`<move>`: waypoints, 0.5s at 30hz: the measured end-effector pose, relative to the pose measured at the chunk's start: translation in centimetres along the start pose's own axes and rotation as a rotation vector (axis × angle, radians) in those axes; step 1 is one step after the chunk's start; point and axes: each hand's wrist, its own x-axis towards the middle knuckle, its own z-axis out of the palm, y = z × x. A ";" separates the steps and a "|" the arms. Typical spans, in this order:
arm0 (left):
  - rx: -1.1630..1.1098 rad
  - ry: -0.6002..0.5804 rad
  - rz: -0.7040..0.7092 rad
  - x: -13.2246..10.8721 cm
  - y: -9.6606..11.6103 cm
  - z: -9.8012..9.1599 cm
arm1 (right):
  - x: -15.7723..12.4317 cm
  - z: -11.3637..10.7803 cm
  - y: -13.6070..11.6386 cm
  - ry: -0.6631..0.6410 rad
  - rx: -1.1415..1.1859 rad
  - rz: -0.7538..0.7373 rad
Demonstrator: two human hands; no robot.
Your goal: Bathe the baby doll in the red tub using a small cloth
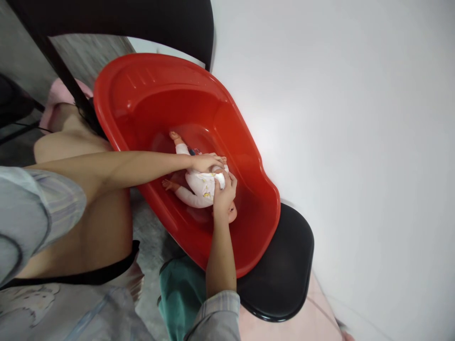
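Observation:
A baby doll [197,185] in white clothes with small yellow prints lies in a red plastic tub [245,147]. Its head [232,213] shows just beyond my right wrist, and its bare limbs stick out towards the left. My left hand [206,163] reaches over the doll's body, fingers bent at the upper part of its clothes. From below, my right hand [226,192] curls around the same place beside the doll's head. White fabric bunches between both hands. The fingertips partly hide one another, so the exact grip is hard to make out.
The tub stands on a black stool seat [280,265]. A black chair back [124,19] is at the upper left, and a white surface [355,142] extends along the right. Below the tub is green cloth [181,293]. My bare legs [88,237] are close to its left side.

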 end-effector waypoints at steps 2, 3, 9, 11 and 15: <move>-0.034 0.001 -0.008 0.0 0.3 -0.5 | 0.0 -0.1 -0.1 0.018 0.020 0.008; -0.048 -0.017 0.005 0.0 0.3 -0.8 | 0.1 -0.1 -0.1 0.026 0.031 0.008; -0.052 -0.081 0.055 -0.1 0.3 -1.7 | 0.2 -0.1 0.1 0.114 0.146 -0.003; -0.043 -0.069 0.050 -0.2 0.7 -1.7 | 0.2 0.1 0.3 0.132 0.163 0.026; -0.053 -0.015 0.004 -0.2 1.3 -1.8 | 0.1 0.6 0.7 0.200 0.205 0.094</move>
